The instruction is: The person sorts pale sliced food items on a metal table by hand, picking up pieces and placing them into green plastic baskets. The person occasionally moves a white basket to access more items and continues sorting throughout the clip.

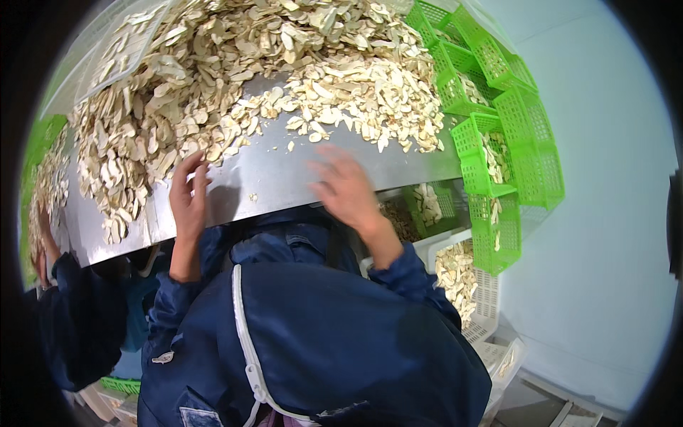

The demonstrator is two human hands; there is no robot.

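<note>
Pale dried slices [197, 69], perhaps of root or mushroom, lie heaped across a metal table [277, 176]. My left hand [189, 189] is raised at the near side of the large heap, fingers curled and apart, with no slice seen in it; its fingertips are beside a few slices. Over the bare metal near the table's front edge is my right hand [344, 187], blurred, fingers spread and holding nothing visible. A smaller, lighter pile of slices [368, 96] lies beyond it.
Green plastic baskets [483, 155], some with slices, line the right side. A white basket [485, 309] of slices stands below. A translucent crate [114, 58] sits at the upper left. At the far left, a co-worker's hand [48, 235] reaches toward other slices. A wall [597, 213] borders the right.
</note>
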